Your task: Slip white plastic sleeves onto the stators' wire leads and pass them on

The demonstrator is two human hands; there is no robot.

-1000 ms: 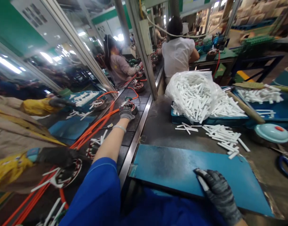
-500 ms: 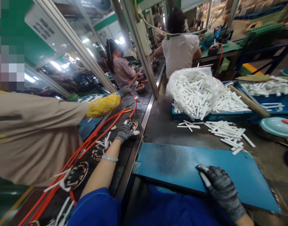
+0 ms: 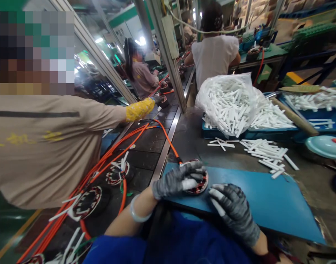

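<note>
A round motor stator with dark red windings and a white rim sits at the left part of the blue board. My left hand, in a grey glove with white fingertips, lies over its near left side and grips it, hiding part of the ring. An orange cable runs from the stator back to the conveyor. My right hand, gloved alike, hovers just right of the stator over the board. Its fingers are loosely bent and apart from the stator, with nothing visible in them.
Several stators with white tubes and orange cables lie on the conveyor at left. A bag of white tubes, loose tubes and a light-blue lid stand behind the board. A co-worker's yellow sleeve reaches over the conveyor.
My left hand has brought the stator from the conveyor rightward onto the blue board, its cable trailing. My right hand has shifted left toward it. The co-worker's arm has reached farther along the conveyor.
</note>
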